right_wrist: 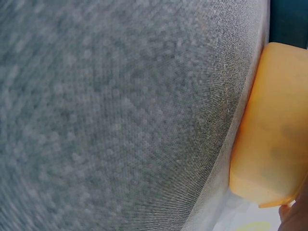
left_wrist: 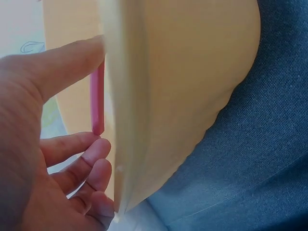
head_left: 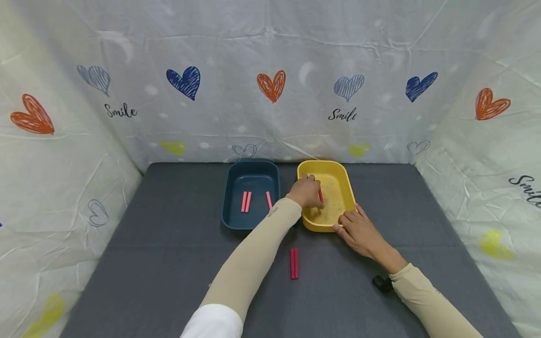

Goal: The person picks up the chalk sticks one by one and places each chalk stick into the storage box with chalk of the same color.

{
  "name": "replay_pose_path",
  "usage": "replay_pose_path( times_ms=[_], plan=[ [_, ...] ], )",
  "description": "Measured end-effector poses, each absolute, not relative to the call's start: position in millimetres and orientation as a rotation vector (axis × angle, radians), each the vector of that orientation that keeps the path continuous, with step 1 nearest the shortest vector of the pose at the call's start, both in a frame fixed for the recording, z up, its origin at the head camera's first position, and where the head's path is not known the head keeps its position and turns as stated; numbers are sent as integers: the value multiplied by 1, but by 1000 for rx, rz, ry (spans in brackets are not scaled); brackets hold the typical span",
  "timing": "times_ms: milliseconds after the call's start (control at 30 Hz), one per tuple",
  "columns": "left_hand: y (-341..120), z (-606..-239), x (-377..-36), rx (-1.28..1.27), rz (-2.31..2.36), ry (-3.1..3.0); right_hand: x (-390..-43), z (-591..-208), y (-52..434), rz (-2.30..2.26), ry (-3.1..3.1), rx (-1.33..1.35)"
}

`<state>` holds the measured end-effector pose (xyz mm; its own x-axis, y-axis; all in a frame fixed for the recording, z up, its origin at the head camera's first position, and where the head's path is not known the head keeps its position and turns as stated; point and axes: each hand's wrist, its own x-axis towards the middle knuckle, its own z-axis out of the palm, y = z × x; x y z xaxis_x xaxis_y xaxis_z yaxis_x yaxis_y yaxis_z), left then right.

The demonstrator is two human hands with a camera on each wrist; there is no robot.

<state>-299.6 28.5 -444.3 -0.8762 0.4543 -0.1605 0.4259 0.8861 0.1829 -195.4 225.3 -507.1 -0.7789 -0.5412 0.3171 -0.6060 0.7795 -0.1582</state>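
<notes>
Fingers of the left hand [head_left: 306,191] pinch a red stick [head_left: 320,195] inside the yellow tray [head_left: 343,184]; in the left wrist view we see the forefinger [left_wrist: 62,62] on the upper end of the stick [left_wrist: 97,101], the other fingers loosely curled below it, just inside the tray's pale wall [left_wrist: 159,96]. That grip is a light pinch on the stick, which stands nearly upright against the wall. Our right hand [head_left: 360,231] lies at the near right corner of the yellow tray with fingers mostly straight, touching the rim; whether they press it or merely rest there we cannot tell, since the right wrist view gives only a fingertip edge, the tray's corner [right_wrist: 269,139] and grey fabric [right_wrist: 120,110].

Just left of the yellow tray, almost touching it, stands a dark blue tray [head_left: 231,197] holding three red sticks: a pair side by side [head_left: 246,201] and a single one [head_left: 268,200] nearer its right wall. Two more red sticks [head_left: 294,263] lie together on the grey tabletop [head_left: 160,253], between the forearms. A small black object [head_left: 382,283] sits beside the right wrist. White cloth printed with hearts [head_left: 272,85] surrounds the tabletop on three sides.
</notes>
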Motion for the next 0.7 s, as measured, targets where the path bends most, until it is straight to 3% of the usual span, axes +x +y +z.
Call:
replay_pose_path(
  times_ms=[700],
  plan=[
    [28,-449,-294,693,183,2876,-196,-512,226,357,-2703,884]
  ],
)
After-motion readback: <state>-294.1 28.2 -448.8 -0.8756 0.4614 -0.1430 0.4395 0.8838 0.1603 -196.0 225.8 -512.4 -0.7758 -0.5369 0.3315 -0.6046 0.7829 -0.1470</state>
